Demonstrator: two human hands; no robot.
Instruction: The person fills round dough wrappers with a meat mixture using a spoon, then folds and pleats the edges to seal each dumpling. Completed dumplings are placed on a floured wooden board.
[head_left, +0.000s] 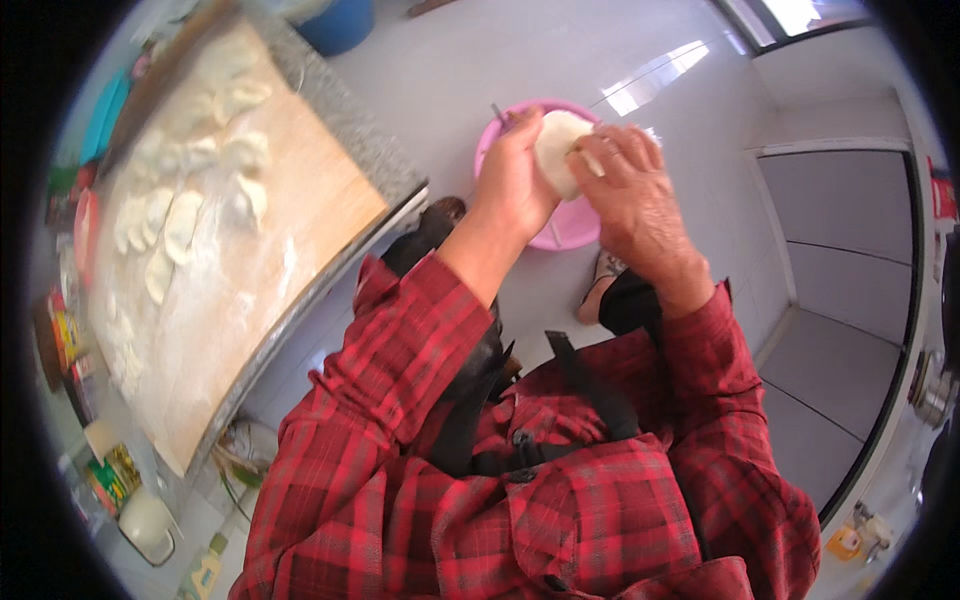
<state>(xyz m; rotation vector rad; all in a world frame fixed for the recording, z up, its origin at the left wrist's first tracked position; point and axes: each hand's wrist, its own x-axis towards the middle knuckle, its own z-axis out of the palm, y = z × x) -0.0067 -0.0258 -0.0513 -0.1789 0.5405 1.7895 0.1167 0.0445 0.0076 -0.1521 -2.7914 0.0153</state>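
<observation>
A round, pale dough wrapper (556, 159) lies across my left hand (517, 180), which is curled under it and grips it by the edge. My right hand (626, 187) is over the wrapper's right side, fingers bent, with a small pale piece at the fingertips that I cannot make out well. Below both hands, on the floor, stands a pink plastic basin (574, 225) with a thin stick or handle showing at its rim. To the left, several folded dumplings (181, 225) rest on a floured wooden board (322, 217).
The board lies on a speckled stone counter (352, 124). Packets and containers line its far left side, with a white mug (146, 525) near the lower left. A blue bucket (341, 26) stands at the top. My feet are beside the basin; grey cabinet doors (847, 202) are at right.
</observation>
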